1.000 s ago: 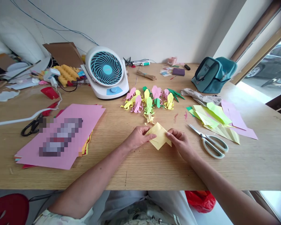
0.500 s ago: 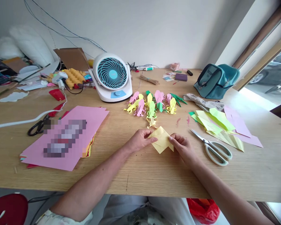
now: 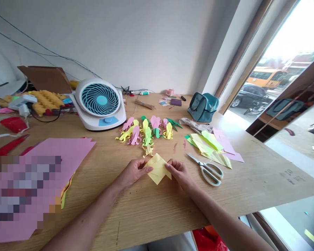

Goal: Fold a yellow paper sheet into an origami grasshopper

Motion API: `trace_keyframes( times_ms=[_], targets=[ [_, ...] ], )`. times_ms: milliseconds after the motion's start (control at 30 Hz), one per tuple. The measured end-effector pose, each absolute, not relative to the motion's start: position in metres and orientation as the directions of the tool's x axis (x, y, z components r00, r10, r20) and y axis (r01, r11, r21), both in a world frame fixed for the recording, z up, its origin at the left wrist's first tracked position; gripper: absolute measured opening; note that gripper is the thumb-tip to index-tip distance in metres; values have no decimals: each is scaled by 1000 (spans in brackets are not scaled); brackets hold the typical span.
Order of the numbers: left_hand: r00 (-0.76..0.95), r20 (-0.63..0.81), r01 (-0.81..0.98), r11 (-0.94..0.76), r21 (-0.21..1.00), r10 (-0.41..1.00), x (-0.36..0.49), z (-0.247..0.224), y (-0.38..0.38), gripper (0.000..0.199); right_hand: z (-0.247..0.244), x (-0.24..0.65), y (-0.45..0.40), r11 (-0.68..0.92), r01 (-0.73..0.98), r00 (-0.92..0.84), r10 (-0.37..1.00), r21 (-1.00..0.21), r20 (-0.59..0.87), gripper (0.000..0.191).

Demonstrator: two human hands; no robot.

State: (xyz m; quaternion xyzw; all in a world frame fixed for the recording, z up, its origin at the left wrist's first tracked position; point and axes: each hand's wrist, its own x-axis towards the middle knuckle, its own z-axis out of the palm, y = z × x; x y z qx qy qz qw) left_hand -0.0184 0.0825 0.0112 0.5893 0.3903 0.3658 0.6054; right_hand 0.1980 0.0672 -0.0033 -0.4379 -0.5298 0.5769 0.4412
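Wooden table (image 3: 146, 216) — scissors (image 3: 201, 163), fan (image 3: 102, 101), maybe cloth (image 3: 196, 125)

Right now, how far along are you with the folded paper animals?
A cluster of colorful folded figures looks done. The left hand and right hand hold a yellow paper, creased but mostly flat, so it probably needs more folds. Whether the loose paper gets used, I can't tell.

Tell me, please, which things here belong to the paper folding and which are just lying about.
Part of the folding, it seems:
yellow paper, held by left hand and right hand
folded figures
scissors
loose paper
pink sheets

Probably just lying about:
fan
teal bag
bundle of sticks
crumpled cloth
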Motion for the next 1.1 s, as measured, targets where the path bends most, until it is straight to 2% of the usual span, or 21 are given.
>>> trace_keyframes(
  times_ms=[300, 567, 733, 767, 833, 900, 967, 1033, 1100],
  targets=[
    [262, -54, 68, 37, 997, 963, -25, 18, 87, 49, -5, 194, 69, -17, -54, -231, 973, -998, -4, 53],
    [273, -93, 133, 59, 989, 957, -32, 18, 90, 49, -8, 194, 68, -18, -23, -201, 980, -1000, -13, 54],
    [301, -128, 139, 89, 986, 945, -34, 13, 92, 47, -5, 199, 65, -45, -17, -205, 978, -999, -40, 47],
    [293, -115, 139, 77, 987, 949, -35, 12, 93, 46, -4, 200, 65, -52, -17, -206, 977, -999, -47, 47],
    [217, 15, 182, -56, 982, 976, -36, 14, 92, 40, -3, 202, 66, -56, -17, -191, 980, -998, -52, 46],
    [146, 276, 321, -309, 895, 950, -35, 19, 89, 29, -2, 204, 68, -63, -26, -166, 984, -998, -57, 44],
    [223, 530, 499, -562, 659, 818, -33, 25, 84, 34, -2, 204, 68, -76, -54, -141, 988, -996, -67, 40],
    [412, 616, 585, -713, 386, 671, -30, 29, 80, 51, -2, 204, 68, -94, -85, -126, 988, -992, -83, 40],
    [560, 591, 588, -781, 212, 581, -26, 29, 76, 57, -1, 203, 68, -113, -104, -122, 987, -988, -100, 43]
  ],
)
